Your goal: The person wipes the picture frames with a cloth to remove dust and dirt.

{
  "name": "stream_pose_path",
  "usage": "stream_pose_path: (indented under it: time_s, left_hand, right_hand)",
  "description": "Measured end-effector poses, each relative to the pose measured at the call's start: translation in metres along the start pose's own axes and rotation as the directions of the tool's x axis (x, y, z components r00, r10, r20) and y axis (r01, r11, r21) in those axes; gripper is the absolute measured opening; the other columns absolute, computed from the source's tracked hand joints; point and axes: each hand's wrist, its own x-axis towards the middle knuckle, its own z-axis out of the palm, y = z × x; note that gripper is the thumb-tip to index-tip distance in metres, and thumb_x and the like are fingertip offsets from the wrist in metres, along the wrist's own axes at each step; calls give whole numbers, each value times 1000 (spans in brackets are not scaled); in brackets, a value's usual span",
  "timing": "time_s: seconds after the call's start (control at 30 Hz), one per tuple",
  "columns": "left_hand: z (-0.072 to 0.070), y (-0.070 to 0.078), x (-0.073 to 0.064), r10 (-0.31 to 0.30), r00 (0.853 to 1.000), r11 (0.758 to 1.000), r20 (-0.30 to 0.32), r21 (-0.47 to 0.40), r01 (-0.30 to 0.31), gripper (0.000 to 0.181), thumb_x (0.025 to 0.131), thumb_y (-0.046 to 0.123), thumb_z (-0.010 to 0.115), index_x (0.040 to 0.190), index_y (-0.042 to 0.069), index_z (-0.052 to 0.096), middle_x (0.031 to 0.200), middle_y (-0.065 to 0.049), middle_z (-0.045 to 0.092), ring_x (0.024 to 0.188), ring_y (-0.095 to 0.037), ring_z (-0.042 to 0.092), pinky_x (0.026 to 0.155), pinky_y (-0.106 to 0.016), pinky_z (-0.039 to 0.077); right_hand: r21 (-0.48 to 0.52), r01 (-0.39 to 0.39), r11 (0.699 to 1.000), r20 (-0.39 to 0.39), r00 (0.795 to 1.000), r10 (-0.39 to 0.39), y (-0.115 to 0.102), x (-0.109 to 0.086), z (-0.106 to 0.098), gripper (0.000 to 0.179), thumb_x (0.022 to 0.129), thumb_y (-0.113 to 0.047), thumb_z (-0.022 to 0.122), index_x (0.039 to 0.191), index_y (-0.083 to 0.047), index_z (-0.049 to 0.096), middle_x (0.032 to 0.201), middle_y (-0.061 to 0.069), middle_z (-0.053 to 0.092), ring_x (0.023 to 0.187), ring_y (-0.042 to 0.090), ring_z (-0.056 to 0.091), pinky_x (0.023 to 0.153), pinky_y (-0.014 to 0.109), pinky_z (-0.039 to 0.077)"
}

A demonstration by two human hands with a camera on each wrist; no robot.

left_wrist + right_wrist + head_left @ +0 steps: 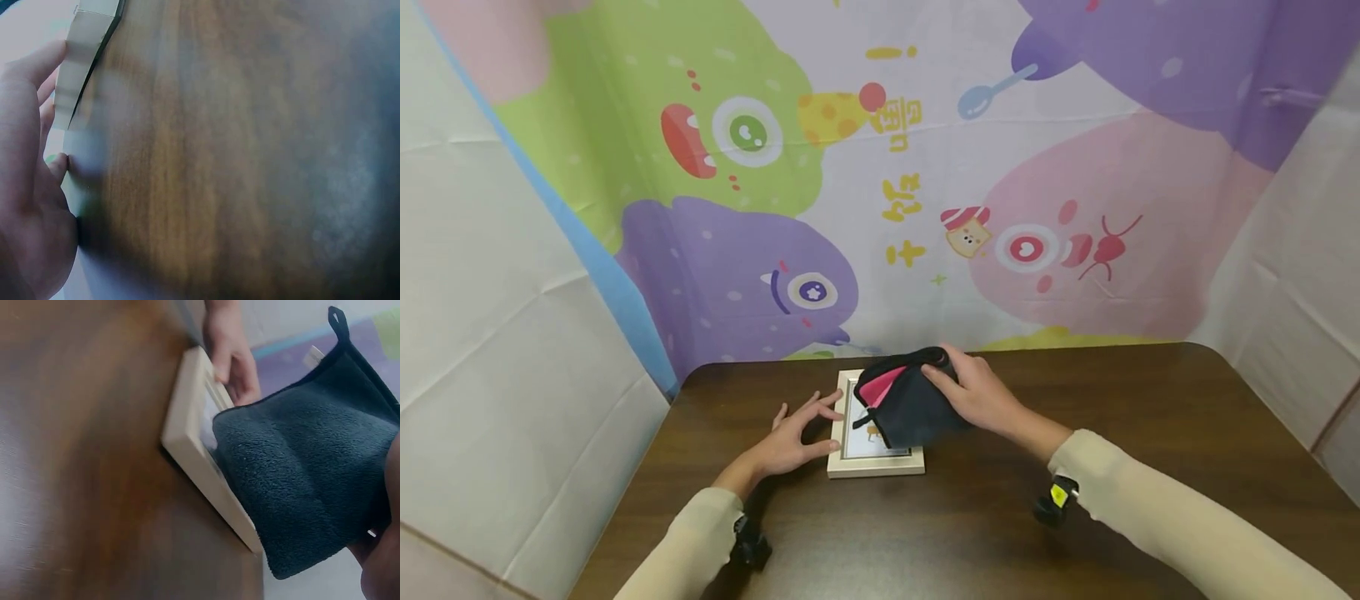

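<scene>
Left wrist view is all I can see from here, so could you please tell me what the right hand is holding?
Observer: The right hand grips a dark cloth.
Operator: Thank you; where is that relative to the picture frame whose edge I can see?
Observer: In the head view it overlaps the frame's upper right part, though I cannot tell whether the two touch.
Operator: And could you kindly say whether the cloth is dark all over?
Observer: No, a bright pink inner side shows in its fold.
</scene>
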Motion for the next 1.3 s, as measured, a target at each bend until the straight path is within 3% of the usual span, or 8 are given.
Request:
stream_pose_path:
  time_s: [0.2,0.43,0.67,0.93,1.17,1.3]
  left_hand:
    - [0,-1,1,18,1000,1000,-5,-5,-18,42,88,47,69,124,29,57,158,7,29,147,-32,13,104,-71,-9]
    - [0,-1,0,25,1000,1000,-1,-8,-25,42,89,45,69,126,28,56,158,7,28,147,-34,13,102,-73,-9]
    - [-1,-1,0,21,1000,1000,16,8,-21,40,90,36,70,127,28,56,159,8,26,148,-32,12,104,-71,-8]
    - [-1,1,0,10,1000,1000,12,-7,-9,42,90,44,68,128,30,56,159,7,26,148,-32,12,104,-71,-10]
    - [-1,1,-1,-13,1000,1000,13,1,13,43,89,48,68,127,31,56,158,9,26,148,-31,12,105,-69,-10]
    - [0,1,-1,-11,1000,1000,7,4,11,43,89,47,68,126,30,57,159,7,27,148,-33,12,104,-70,-10]
  right_hand:
    - [121,15,993,-17,1000,-13,-11,-24,1,23,101,-38,53,114,-20,59,95,-9,66,88,6,64,79,34,51]
    - [310,-72,948,31,997,66,-30,-47,2,13,101,-28,54,108,-19,59,93,-5,65,89,11,63,80,31,50]
    - [420,-172,891,122,984,132,-41,-68,11,20,103,-27,51,116,-15,60,103,-3,68,97,13,65,87,31,50]
    - [525,-356,773,266,931,248,-41,-91,26,40,103,-36,48,124,-4,57,108,7,70,94,21,69,83,31,53]
    - [452,-472,757,309,879,364,-28,-105,34,42,101,-39,51,123,-4,60,103,5,71,91,18,68,85,34,49]
    - [398,-496,772,349,860,373,-16,-112,39,40,101,-39,52,119,-6,62,99,1,71,88,17,68,85,34,49]
